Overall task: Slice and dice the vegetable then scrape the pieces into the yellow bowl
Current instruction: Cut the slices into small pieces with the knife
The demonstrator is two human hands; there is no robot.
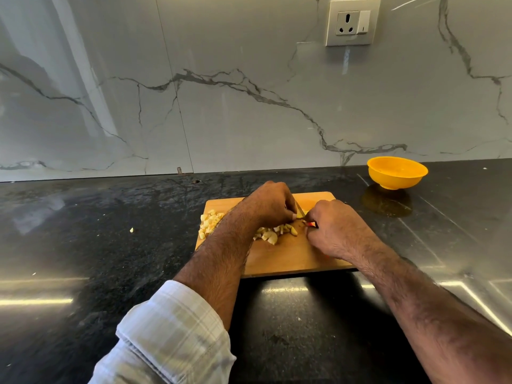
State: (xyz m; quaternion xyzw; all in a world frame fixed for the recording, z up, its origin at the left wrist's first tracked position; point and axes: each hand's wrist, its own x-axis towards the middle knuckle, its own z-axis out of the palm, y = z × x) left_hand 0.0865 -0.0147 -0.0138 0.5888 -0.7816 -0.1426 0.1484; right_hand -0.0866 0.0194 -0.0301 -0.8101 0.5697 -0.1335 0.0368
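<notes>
Mostly diced, nothing in the bowl yet

Diced pieces [274,234] lie on the board [291,259]. Left hand [270,205] pinches the last chunk [300,216]; right hand [336,228] grips the knife [300,209]. Bowl [397,173], well apart, looks empty: scraping remains.

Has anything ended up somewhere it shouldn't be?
Yes: one pale vegetable piece lies on the dark counter, left of the cutting board, apart from the diced pieces on it.
</notes>
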